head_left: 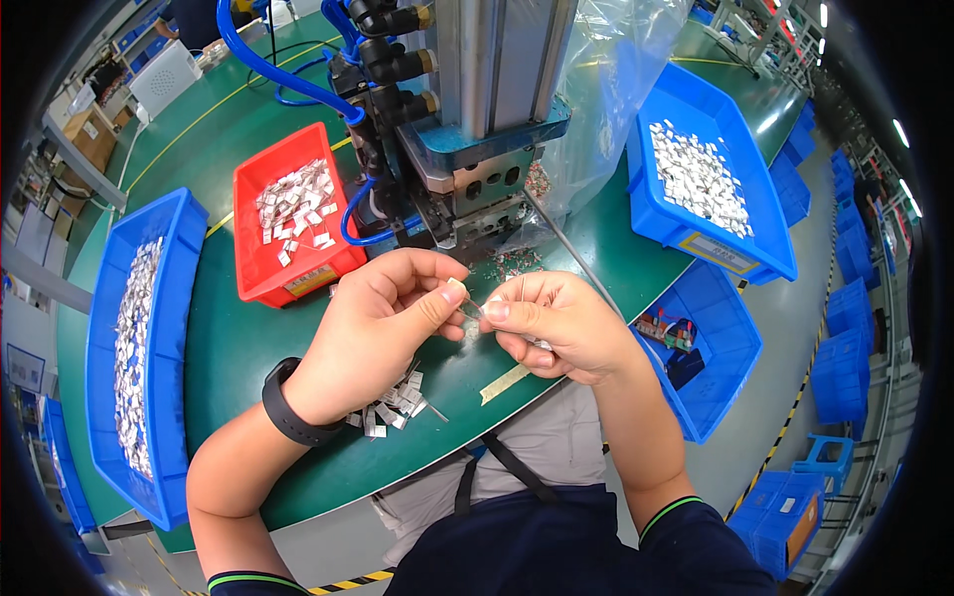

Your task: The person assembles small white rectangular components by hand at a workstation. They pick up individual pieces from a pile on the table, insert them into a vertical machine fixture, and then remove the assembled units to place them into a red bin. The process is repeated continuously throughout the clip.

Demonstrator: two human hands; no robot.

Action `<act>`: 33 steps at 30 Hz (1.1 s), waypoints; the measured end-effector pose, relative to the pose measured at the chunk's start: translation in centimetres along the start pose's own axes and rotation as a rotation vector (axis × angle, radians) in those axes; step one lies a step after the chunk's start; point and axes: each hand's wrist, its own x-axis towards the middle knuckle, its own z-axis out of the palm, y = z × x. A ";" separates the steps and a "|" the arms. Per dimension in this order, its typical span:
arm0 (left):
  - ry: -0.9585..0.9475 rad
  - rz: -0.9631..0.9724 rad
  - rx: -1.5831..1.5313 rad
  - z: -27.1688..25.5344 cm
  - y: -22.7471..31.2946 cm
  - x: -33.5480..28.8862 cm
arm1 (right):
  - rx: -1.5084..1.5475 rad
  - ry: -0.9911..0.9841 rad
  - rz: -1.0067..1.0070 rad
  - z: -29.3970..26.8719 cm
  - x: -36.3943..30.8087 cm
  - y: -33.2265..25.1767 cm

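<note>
White component point(455, 285), apparently mid-work, is pinched by the left hand point(370, 323), its wire point(472, 307) by the right hand point(578, 330) (loose pieces point(397, 405) seemingly await).

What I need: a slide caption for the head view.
Left hand and right hand hold a small wired part over a green bench, near a red bin.

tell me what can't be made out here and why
In the head view:
Small cream part: mostly covered by the left hand.
Whatever the right hand cups: hidden by its curled fingers.
Loose pile of flat white pieces: partly behind the left hand.
Tall grey metal machine: top cut off by the upper edge.
Tiny coloured scraps at its base: too small to identify.
</note>
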 end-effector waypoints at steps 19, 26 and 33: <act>-0.034 0.753 1.363 1.0 -2.7 -1.4 | -0.024 0.282 -0.285 -0.2 1.2 -2.4; -0.021 0.815 1.341 1.0 -3.3 -1.2 | -0.027 0.312 -0.317 -0.4 2.6 -2.4; -0.002 0.838 1.331 1.1 -3.7 -1.1 | -0.031 0.326 -0.313 -0.4 2.9 -2.3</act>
